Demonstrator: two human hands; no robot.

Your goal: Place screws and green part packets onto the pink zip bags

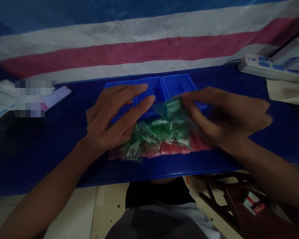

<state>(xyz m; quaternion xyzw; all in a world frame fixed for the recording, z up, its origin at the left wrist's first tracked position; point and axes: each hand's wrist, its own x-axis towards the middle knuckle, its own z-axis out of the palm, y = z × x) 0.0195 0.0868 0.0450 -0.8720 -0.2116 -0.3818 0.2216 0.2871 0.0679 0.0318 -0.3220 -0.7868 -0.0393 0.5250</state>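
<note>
Between the thumb and fingers of my right hand (221,113) hangs a small green plastic bag (173,108) with white pieces inside. My left hand (114,114) is raised to its left, thumb and forefinger apart, holding nothing. Below both hands, a pile of small clear and green bags (161,132) with white strips in them lies on the blue table. Red packets (164,149) stick out under the pile along its near side. Just behind the hands stand blue bins (150,89) in a row; my left hand partly covers the left one.
A phone (57,98) lies at the left by white items. White boxes with blue markings (266,66) and a beige cloth or paper (286,91) are at the right. A striped sheet (139,53) hangs behind the table (159,167). Below right, a red-and-white pack (254,202) lies on a stool.
</note>
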